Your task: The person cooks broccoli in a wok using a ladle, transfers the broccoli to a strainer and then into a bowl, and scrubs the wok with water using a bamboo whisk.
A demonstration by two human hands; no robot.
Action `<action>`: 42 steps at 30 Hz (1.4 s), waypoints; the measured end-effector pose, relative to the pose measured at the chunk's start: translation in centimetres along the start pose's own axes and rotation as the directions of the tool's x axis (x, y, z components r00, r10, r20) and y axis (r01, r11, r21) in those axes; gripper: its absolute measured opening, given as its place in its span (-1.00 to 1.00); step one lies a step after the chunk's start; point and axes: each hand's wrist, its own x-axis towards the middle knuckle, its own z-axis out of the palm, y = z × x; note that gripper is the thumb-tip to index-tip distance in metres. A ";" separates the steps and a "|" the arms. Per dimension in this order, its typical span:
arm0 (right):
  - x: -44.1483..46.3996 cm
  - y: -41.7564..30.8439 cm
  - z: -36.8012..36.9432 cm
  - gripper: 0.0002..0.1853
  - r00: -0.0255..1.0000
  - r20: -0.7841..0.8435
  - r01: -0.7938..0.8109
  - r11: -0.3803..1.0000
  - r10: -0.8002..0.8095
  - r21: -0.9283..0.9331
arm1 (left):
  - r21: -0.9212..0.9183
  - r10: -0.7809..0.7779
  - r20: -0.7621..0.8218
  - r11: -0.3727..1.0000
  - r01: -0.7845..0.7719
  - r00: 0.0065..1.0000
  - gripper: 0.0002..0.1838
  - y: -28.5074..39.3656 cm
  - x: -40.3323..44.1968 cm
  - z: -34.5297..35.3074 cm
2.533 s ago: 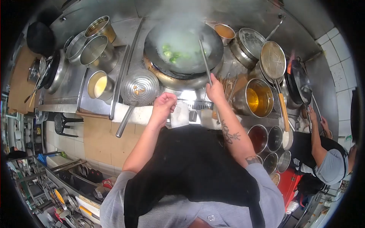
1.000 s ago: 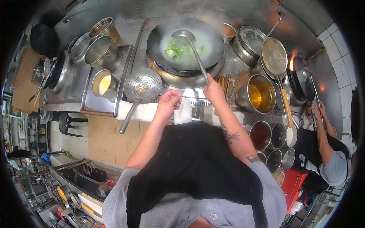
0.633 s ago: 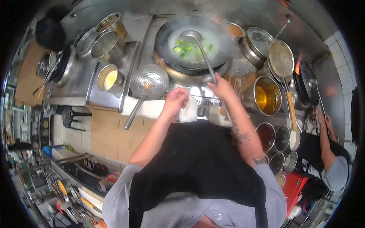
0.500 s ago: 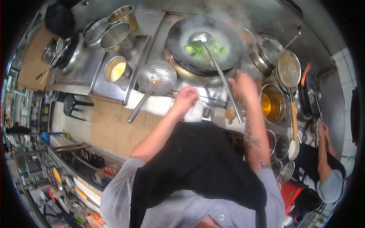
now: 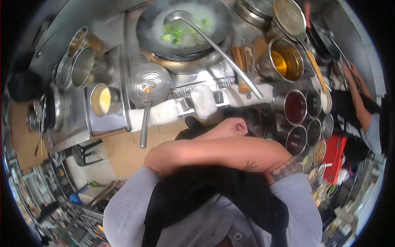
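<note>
My left hand (image 5: pixel 236 125) is curled into a fist in front of the apron, with nothing visible in it. My right forearm lies across my body, and my right hand (image 5: pixel 161 157) rests at my left arm near the elbow. Its fingers are smeared and hard to make out. Beyond my hands, a steaming wok (image 5: pixel 149 31) holds green vegetables (image 5: pixel 176 36) in liquid. A long-handled ladle (image 5: pixel 222 53) leans in the wok, its handle reaching toward me, untouched. Left of that lies a perforated skimmer (image 5: pixel 150 84) with small brown bits on it.
A pot of yellow liquid (image 5: pixel 103 100) stands at left. At right are an oil pot (image 5: pixel 284 59), a wire strainer (image 5: pixel 290 16) and several sauce containers (image 5: pixel 295 106). Folded white cloths (image 5: pixel 203 101) line the stove's front edge. A co-worker's arms (image 5: pixel 358 92) are at the far right.
My view has turned, so the stove appears higher and further left. My right arm has swung from beside the ladle handle across my body; my left hand has come in under the wok's front.
</note>
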 end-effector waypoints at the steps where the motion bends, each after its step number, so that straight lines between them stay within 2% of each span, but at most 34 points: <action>1: 0.0 0.1 0.2 -0.83 1.000 0.003 -0.006 1.000 0.006 0.023 | 0.035 0.010 0.023 0.999 -0.011 1.000 -0.84 -0.3 0.3 0.3; 3: 0.0 -0.7 0.0 -0.85 1.000 0.012 -0.018 0.998 0.017 0.053 | 0.041 0.027 0.022 0.999 -0.028 0.999 -0.86 -0.1 -0.2 1.2; 6: 0.4 0.8 3.7 -0.87 0.947 -0.230 0.244 0.968 -0.226 0.056 | 0.164 0.185 -0.031 0.970 -0.178 0.982 -0.85 -1.2 -0.3 1.3; 9: -2.4 -1.8 3.2 -0.89 0.976 -0.184 0.117 0.993 -0.115 0.000 | 0.091 0.095 0.011 0.991 -0.096 0.995 -0.89 -1.1 -0.5 2.4; 12: -3.5 -0.6 5.3 -0.90 0.961 -0.261 0.148 0.966 -0.089 0.213 | 0.023 0.031 0.097 0.999 -0.033 0.995 -0.89 -1.4 -0.7 4.9; 14: -8.8 0.0 6.2 -0.84 0.899 -0.417 0.260 0.927 -0.130 0.271 | 0.016 -0.013 0.180 1.000 0.010 0.984 -0.89 -3.4 -0.1 6.0; 15: -11.8 1.4 7.6 -0.78 0.841 -0.534 0.228 0.952 -0.087 0.204 | 0.059 -0.061 0.244 0.997 0.048 0.968 -0.90 -3.6 0.3 6.1; 16: -15.8 2.9 9.6 -0.74 0.770 -0.637 0.271 0.912 -0.014 0.307 | 0.120 0.020 0.203 0.992 -0.045 0.979 -0.89 -3.5 -0.2 5.9; 17: -20.8 2.9 11.7 -0.77 0.700 -0.675 0.154 0.874 0.234 0.462 | 0.172 0.110 0.172 0.975 -0.140 0.979 -0.89 -3.3 -0.4 5.9; 18: -25.4 1.7 14.6 -0.79 0.530 -0.634 0.192 0.649 0.563 0.737 | 0.207 0.219 0.150 0.947 -0.247 0.964 -0.89 -3.0 0.2 6.4; 19: -28.2 2.8 19.7 -0.82 0.251 -0.696 0.164 0.680 0.672 0.715 | 0.127 0.191 0.179 0.968 -0.215 0.965 -0.89 -2.9 1.1 7.3; 20: -29.5 4.8 26.2 -0.80 -0.032 -0.630 -0.045 0.629 0.776 0.776 | 0.049 0.152 0.207 0.985 -0.165 0.967 -0.89 -3.2 1.6 8.0; 21: -29.7 3.6 30.9 -0.73 -0.182 -0.460 -0.255 0.411 0.869 0.876 | -0.014 0.090 0.236 0.996 -0.090 0.968 -0.88 -3.6 1.3 8.1; 22: -28.2 1.6 34.5 -0.66 -0.228 -0.197 -0.308 0.121 0.954 0.944 | -0.066 0.025 0.267 0.998 -0.007 0.964 -0.88 -3.8 1.1 7.7; 23: -24.4 1.8 40.6 -0.66 -0.325 -0.150 -0.400 0.008 0.934 0.917 | -0.053 0.052 0.337 0.998 -0.037 0.940 -0.89 -3.0 0.4 8.1; 24: -19.8 0.2 44.8 -0.66 0.001 -0.123 -0.850 0.066 0.992 0.523 | -0.043 0.046 0.363 0.999 -0.032 0.930 -0.89 -2.7 -0.1 7.9; 25: -16.0 -1.6 48.0 -0.66 0.200 0.009 -0.867 0.172 0.980 0.468 | -0.035 0.051 0.386 0.999 -0.040 0.921 -0.89 -2.5 -0.5 7.5; 26: -13.2 -3.4 50.0 -0.67 0.251 0.137 -0.796 0.124 0.958 0.592 | -0.027 0.066 0.409 0.998 -0.060 0.910 -0.88 -2.3 -0.5 6.8; 27: -11.8 -5.3 51.2 -0.67 0.237 0.231 -0.704 0.003 0.944 0.710 | -0.073 0.034 0.390 0.997 -0.006 0.920 -0.89 -2.6 -0.7 6.0; 29: -11.4 -8.5 52.0 -0.68 0.173 0.320 -0.547 -0.179 0.932 0.818 | -0.127 0.022 0.372 0.992 0.027 0.928 -0.89 -3.5 -1.4 5.0; 31: -11.9 -10.7 51.2 -0.68 0.127 0.367 -0.464 -0.271 0.922 0.843 | -0.168 0.029 0.396 0.985 0.042 0.918 -0.89 -4.8 -2.0 4.4; 33: -12.8 -12.1 50.7 -0.69 0.104 0.383 -0.434 -0.304 0.918 0.848 | -0.199 0.045 0.421 0.979 0.044 0.906 -0.88 -4.8 -1.9 4.4; 35: -13.7 -12.4 50.1 -0.70 0.089 0.392 -0.428 -0.320 0.916 0.845 | -0.212 0.041 0.430 0.976 0.056 0.902 -0.87 -5.1 -2.9 4.2; 38: -16.5 -10.4 48.5 -0.70 0.097 0.370 -0.514 -0.272 0.924 0.814 | -0.232 0.089 0.367 0.973 -0.002 0.926 -0.86 -4.5 -2.7 4.0; 40: -19.2 -7.9 46.8 -0.71 0.143 0.327 -0.620 -0.173 0.934 0.765 | -0.230 0.117 0.302 0.972 -0.047 0.946 -0.87 -5.0 -2.9 3.1; 42: -22.6 -4.8 43.5 -0.71 0.211 0.300 -0.776 -0.027 0.930 0.630 | -0.104 0.060 0.310 0.994 -0.029 0.949 -0.88 -4.4 -3.0 3.1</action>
